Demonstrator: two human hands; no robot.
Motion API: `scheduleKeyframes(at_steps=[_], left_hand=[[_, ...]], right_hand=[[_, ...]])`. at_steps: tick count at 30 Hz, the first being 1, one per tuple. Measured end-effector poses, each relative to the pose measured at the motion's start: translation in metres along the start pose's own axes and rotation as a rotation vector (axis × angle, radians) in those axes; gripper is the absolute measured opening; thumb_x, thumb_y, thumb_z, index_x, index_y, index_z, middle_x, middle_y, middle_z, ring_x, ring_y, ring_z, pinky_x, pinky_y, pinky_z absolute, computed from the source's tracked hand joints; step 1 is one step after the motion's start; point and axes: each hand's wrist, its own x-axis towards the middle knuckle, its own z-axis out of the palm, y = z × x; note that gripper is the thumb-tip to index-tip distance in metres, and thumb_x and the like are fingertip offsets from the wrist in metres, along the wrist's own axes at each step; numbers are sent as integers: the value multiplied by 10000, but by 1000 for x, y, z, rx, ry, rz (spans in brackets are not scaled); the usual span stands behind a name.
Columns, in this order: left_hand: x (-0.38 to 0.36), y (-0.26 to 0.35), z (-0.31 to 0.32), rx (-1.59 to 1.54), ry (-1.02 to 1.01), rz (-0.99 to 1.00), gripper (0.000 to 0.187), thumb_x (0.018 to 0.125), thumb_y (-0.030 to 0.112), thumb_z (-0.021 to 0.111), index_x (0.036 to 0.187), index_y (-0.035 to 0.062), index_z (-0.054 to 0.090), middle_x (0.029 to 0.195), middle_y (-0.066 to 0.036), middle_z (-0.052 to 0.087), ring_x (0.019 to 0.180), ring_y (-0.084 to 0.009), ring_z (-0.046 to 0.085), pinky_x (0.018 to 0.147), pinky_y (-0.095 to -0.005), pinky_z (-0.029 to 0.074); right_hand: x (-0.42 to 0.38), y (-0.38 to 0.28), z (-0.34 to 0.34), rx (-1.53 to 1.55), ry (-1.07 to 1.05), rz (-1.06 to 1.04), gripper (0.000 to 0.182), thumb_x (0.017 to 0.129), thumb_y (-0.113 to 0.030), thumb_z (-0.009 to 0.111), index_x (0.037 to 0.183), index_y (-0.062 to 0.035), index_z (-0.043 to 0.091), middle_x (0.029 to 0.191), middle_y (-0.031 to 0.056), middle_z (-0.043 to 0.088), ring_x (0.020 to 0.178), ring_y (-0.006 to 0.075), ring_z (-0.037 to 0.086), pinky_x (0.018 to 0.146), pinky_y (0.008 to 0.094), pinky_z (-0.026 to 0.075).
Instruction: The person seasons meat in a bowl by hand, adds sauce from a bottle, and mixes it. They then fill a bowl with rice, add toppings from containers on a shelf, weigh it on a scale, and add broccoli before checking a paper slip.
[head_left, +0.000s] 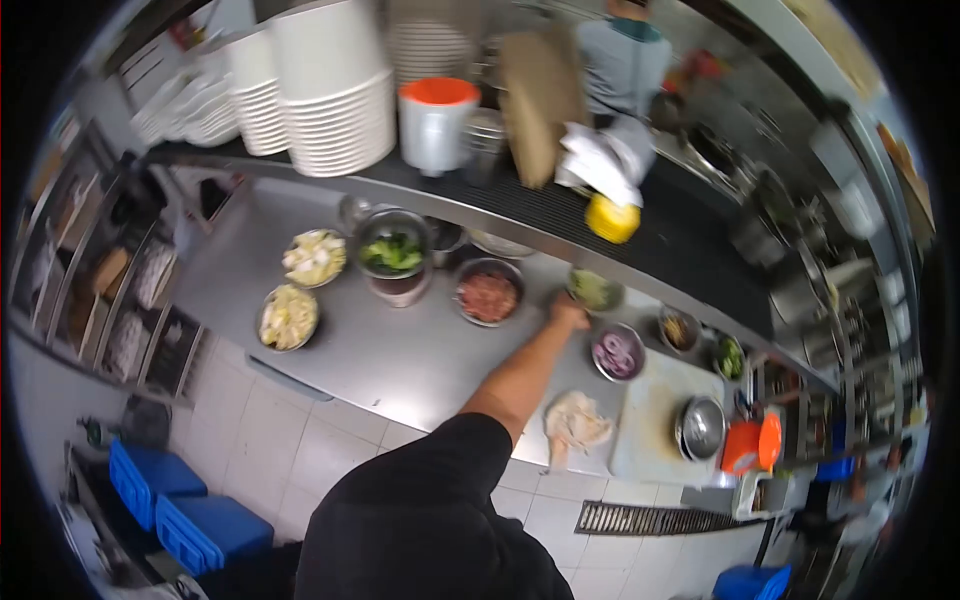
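Observation:
My left hand (572,312) is stretched out across the steel counter, bare below a short black sleeve. Its fingers are closed at the near left rim of a metal bowl (592,290) of pale green cut vegetable under the shelf edge. Just right and nearer is a bowl of sliced purple onion (618,354). To the left sits a bowl of reddish chopped meat (488,297). Nearer me, a crumpled beige cloth-like piece (578,420) lies at the counter's front edge beside a white cutting board (640,440). My right hand is out of the frame.
Empty metal bowls (703,428) stand on the board, near an orange container (742,447). Leafy greens (392,253) and pale cut vegetables (288,318) fill bowls leftward. Overhead, a shelf (480,200) carries stacked white containers (340,110). Beyond it is another person (622,65). Blue bins (212,530) stand lower left.

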Motion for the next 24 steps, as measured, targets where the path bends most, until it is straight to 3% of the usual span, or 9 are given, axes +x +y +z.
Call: scheduleKeyframes(at_steps=[4, 7, 9, 13, 17, 19, 20, 23, 24], left_hand=[[-122, -25, -85, -684, -405, 93, 445, 907, 327, 764, 1197, 20, 624, 947, -104, 731, 678, -193, 692, 638, -321, 571], [-254, -35, -269, -743, -634, 443, 301, 993, 219, 677, 1232, 50, 605, 952, -63, 727, 655, -99, 645, 564, -259, 528], [-320, -32, -407, -651, -288, 411, 253, 950, 215, 717, 1153, 70, 671, 962, -48, 731, 640, -68, 617, 563, -233, 524], [-349, -29, -602, -270, 1143, 628, 225, 912, 60, 651, 1135, 76, 667, 814, 34, 632, 624, -47, 468, 562, -224, 409], [-308, -71, -761, 385, 1200, 623, 446, 930, 208, 706, 1344, 70, 613, 1377, -170, 592, 1136, -282, 623, 903, -333, 507], [-281, -98, -814, 478, 965, 504, 470, 918, 230, 723, 1322, 13, 619, 1376, -163, 603, 1269, -282, 576, 928, -334, 516], [-295, -77, -803, 431, 945, 460, 468, 910, 225, 728, 1328, 42, 624, 1349, -154, 620, 1133, -262, 646, 846, -330, 540], [-337, -58, -796, 244, 1019, 327, 470, 905, 242, 719, 1337, 84, 622, 1331, -146, 628, 818, -208, 677, 679, -344, 549], [-340, -60, -807, 119, 1081, 283, 464, 906, 253, 713, 1333, 95, 623, 1321, -142, 634, 733, -195, 665, 631, -350, 545]], right_hand=[[15, -71, 44, -126, -59, -96, 254, 931, -232, 622, 1130, -80, 663, 941, 146, 660, 765, 265, 669, 666, 430, 587], [23, -102, 59, -163, -68, -156, 235, 928, -224, 630, 1109, -81, 676, 926, 150, 671, 773, 256, 672, 670, 425, 583], [27, -109, 61, -180, -66, -187, 222, 926, -219, 636, 1094, -82, 685, 916, 153, 679, 778, 251, 674, 672, 422, 581], [42, -91, 42, -187, -24, -227, 198, 922, -209, 647, 1065, -83, 703, 896, 158, 694, 789, 239, 677, 676, 415, 577], [110, -12, -46, -973, 109, -866, 175, 918, -199, 658, 1035, -85, 721, 876, 164, 709, 800, 227, 681, 680, 409, 573], [79, -51, -13, -226, 103, -334, 251, 946, -231, 654, 1142, -74, 664, 951, 123, 686, 812, 281, 685, 649, 477, 574], [4, -105, 19, -31, 107, -226, 275, 958, -250, 648, 1166, -70, 641, 970, 109, 672, 813, 299, 685, 636, 503, 575], [63, -75, 20, 24, 16, -206, 385, 1003, -471, 580, 1164, -122, 604, 1013, 131, 623, 886, 419, 686, 651, 637, 563], [100, -55, 5, 84, -73, -154, 429, 920, -458, 710, 1150, -107, 619, 1026, 131, 658, 914, 370, 695, 704, 597, 581]])
